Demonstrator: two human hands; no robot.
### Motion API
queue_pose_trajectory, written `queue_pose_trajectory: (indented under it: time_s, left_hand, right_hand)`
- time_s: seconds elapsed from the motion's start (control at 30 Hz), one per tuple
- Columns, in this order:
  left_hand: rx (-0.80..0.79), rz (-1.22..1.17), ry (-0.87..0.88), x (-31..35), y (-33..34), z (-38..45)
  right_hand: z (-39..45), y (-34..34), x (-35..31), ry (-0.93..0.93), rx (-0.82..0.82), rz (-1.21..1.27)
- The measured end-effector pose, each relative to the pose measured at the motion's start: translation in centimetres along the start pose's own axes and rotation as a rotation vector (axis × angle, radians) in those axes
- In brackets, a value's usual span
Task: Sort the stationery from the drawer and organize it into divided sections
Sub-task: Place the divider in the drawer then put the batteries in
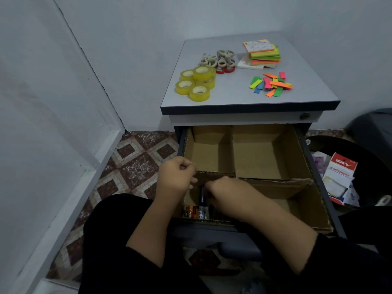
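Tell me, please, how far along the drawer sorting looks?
Early. Done: the brown cardboard divider sits in the drawer, with markers in the near-left section. In hand: both hands there. Left: yellow tape rolls, sticky-note stack and neon flags on top.

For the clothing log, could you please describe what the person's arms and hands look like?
Both hands, the left hand and right hand, are bare: no gloves, rings or watch visible. The forearms are uncovered, with loose black fabric sleeves pushed back toward the elbows.

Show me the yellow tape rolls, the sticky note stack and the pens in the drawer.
yellow tape rolls [196, 82], head view, top of the cluster.
sticky note stack [263, 54], head view, green middle layers.
pens [196, 212], head view, barrels in front-left section.
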State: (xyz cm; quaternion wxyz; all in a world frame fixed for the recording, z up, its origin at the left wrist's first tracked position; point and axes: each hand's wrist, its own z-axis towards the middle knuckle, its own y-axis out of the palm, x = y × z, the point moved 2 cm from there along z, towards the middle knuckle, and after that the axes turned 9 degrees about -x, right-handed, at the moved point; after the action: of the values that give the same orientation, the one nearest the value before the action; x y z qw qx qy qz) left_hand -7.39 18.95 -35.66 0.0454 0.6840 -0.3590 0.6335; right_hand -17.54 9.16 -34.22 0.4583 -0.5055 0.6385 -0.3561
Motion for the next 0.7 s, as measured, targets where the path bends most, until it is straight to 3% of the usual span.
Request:
queue_pose_trajectory:
  time_s: [0.23,0.7]
  left_hand:
    - [0.009,0.013,0.021,-0.5,0.2,0.2]
    - [0.013,0.041,0.012,-0.4,0.4,0.3]
  right_hand:
    - [1.8,2.0,-0.8,0.052,-0.110,-0.264]
    - [1.8,2.3,-1.0,0.110,-0.166,-0.266]
